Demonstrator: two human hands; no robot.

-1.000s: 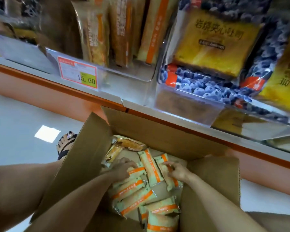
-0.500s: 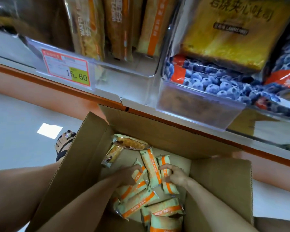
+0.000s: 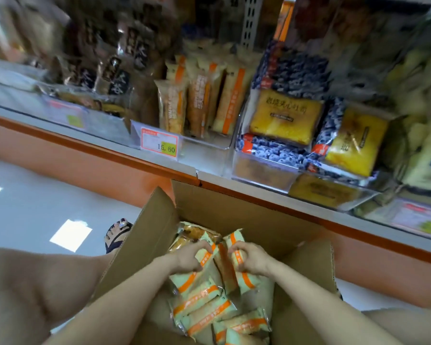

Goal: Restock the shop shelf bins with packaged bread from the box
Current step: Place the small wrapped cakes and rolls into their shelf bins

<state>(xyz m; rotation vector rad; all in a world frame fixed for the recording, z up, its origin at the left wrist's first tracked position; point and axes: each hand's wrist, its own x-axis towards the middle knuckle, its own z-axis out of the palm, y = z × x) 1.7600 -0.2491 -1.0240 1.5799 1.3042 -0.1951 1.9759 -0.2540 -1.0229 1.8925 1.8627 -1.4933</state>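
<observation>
1. Here, a grey, orange-edged shop shelf (image 3: 23,119) carries clear plastic bins (image 3: 209,155).
2. Below it stands an open brown cardboard box (image 3: 234,210).
3. Pale-green, orange-striped bread packets (image 3: 204,310) lie inside.
4. The left hand (image 3: 192,257) and the right hand (image 3: 253,260) each grip one packet.

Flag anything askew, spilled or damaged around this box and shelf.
Nothing looks torn or spilled. The bread packets lie jumbled at mixed angles in the cardboard box, unlike the upright ones in the shelf bin.
</observation>
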